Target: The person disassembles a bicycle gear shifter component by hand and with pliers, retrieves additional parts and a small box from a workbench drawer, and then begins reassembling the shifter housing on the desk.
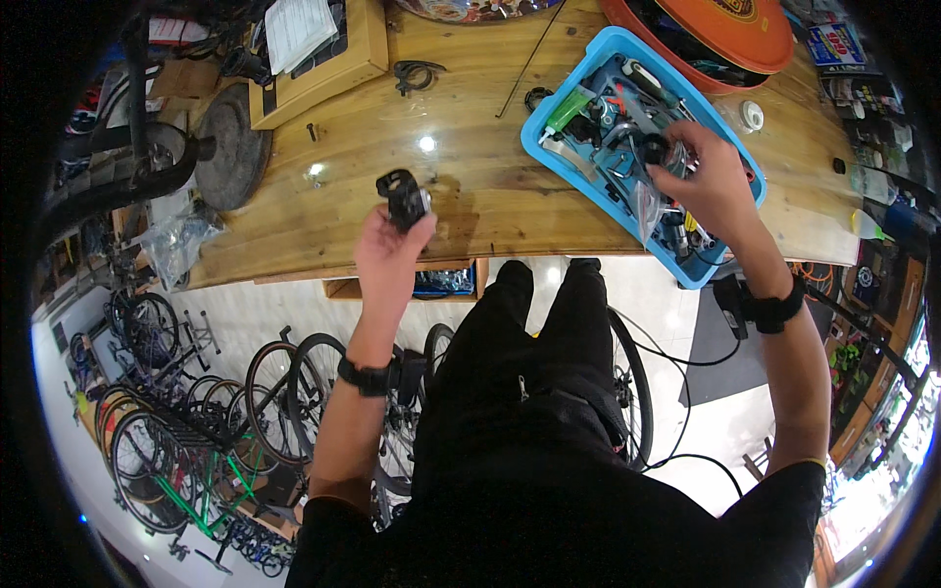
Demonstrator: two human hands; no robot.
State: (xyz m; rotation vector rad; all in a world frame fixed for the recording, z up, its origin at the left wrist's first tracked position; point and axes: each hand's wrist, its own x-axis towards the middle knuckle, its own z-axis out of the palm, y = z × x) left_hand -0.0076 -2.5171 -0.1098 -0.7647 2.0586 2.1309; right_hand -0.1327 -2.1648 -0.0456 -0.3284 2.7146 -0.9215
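Left fingers [422, 231] pinch a black clamp [404, 202], likely light, stiff and best held by its body, while right fingers [668, 183] curl over the tray [692, 279], grip unclear

A tan box [371, 57] holds white papers [299, 35], and a green bicycle [186, 507] stands at lower left.

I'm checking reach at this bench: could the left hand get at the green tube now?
Probably yes: the green tube lies mostly uncovered in the blue tray, clear of the right hand, but the left hand holds a black part that may hinder gripping.
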